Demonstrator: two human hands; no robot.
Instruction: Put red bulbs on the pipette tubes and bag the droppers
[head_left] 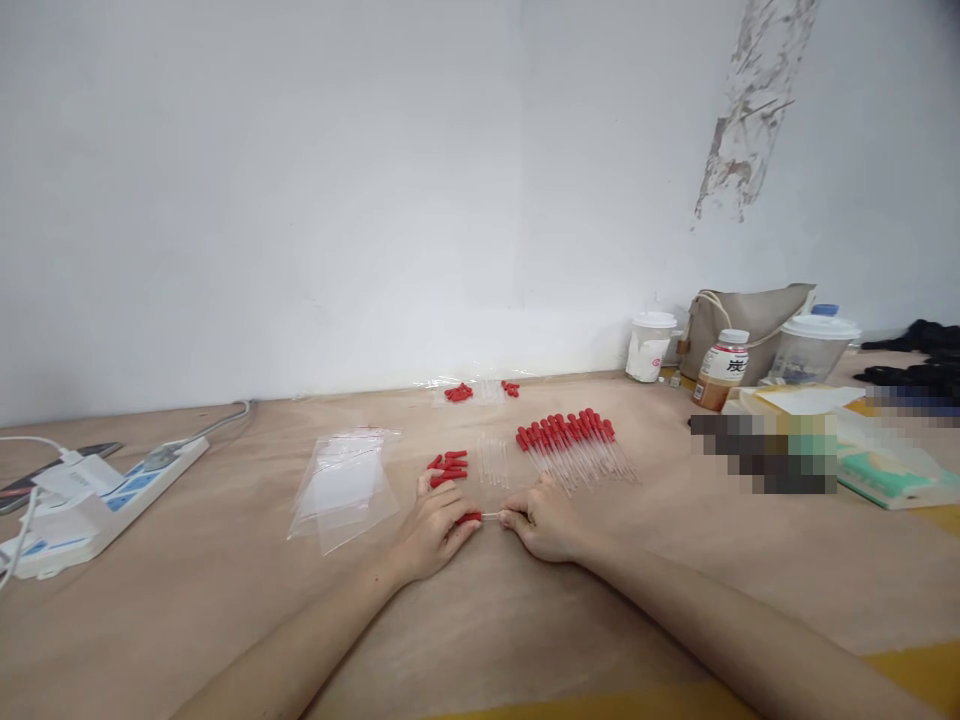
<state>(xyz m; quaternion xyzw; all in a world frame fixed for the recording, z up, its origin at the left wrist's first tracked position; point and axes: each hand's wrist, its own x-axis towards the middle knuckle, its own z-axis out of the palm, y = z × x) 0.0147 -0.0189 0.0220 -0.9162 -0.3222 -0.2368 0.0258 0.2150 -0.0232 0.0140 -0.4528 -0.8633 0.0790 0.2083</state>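
Note:
My left hand [442, 525] is closed on a red rubber bulb [470, 517]. Between my hands runs a thin clear glass tube [490, 516], one end at the bulb and the other pinched in my right hand [541, 520]. Loose red bulbs [448, 464] lie just beyond my left fingers. A row of bare glass tubes [493, 462] rests ahead of my hands. To the right, several droppers with red bulbs [574, 440] lie side by side in a fan. Whether the tube sits inside the bulb is hidden by my fingers.
Clear plastic bags [345, 490] lie left of my hands. Near the wall is a bag of red bulbs and tubes [480, 392]. A power strip [112, 510] stands far left. A paper cup [651, 348], a drink bottle [721, 370] and a lidded plastic cup [814, 350] stand at right.

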